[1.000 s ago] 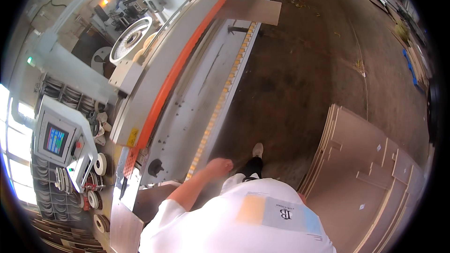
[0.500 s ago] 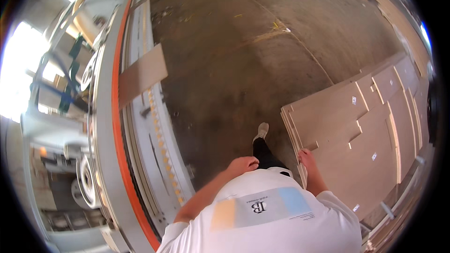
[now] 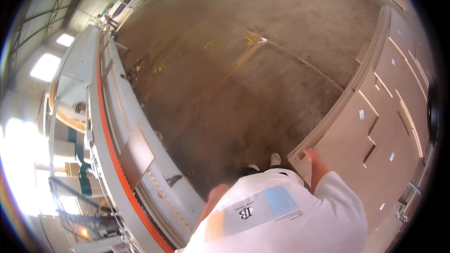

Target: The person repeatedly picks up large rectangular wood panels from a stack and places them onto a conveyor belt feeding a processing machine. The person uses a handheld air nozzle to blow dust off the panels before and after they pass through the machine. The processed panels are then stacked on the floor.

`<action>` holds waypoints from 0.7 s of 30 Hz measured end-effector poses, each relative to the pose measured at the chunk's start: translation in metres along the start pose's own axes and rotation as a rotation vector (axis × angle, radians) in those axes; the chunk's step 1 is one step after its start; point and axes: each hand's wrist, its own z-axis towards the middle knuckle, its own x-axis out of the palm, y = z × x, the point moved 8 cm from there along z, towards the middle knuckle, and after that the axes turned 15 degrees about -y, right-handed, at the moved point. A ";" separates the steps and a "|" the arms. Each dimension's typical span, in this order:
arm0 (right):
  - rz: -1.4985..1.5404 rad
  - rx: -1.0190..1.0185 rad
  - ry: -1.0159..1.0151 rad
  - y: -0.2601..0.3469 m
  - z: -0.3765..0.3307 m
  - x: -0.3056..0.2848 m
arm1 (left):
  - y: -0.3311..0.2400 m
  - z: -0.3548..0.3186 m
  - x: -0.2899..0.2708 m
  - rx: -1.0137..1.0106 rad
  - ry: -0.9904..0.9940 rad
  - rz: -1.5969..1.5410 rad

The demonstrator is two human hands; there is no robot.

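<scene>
My right hand (image 3: 311, 155) rests on the near corner of the top brown panel (image 3: 356, 136), its fingers curled over the edge. That panel lies on a wide stack of flat boards of several sizes at the right, some with small white labels. My left hand (image 3: 218, 192) hangs by my hip above the floor, partly hidden by my white shirt, with nothing visible in it. My shoes (image 3: 274, 159) stand just short of the stack.
A long grey machine (image 3: 117, 112) with an orange stripe and a roller track runs along the left. One brown panel (image 3: 136, 155) lies on its track. Bare brown concrete floor (image 3: 243, 79) with yellow marks spreads between the machine and the stack.
I have turned from the machine toward the board stack. My right hand came into view and stays on the stack's corner. The panel on the machine's track has moved along it.
</scene>
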 end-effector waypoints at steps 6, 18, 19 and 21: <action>-0.047 0.247 0.239 -0.004 0.023 0.020 | 0.076 0.156 0.039 -0.052 -0.128 -0.424; 0.107 0.025 0.426 0.197 0.124 -0.016 | -0.020 0.493 -0.162 0.048 -0.146 -0.308; 0.109 0.001 0.455 0.230 0.143 -0.017 | -0.029 0.491 -0.187 -0.032 -0.154 -0.532; 0.093 -0.035 0.510 0.292 0.181 -0.020 | -0.041 0.482 -0.214 -0.180 -0.189 -1.006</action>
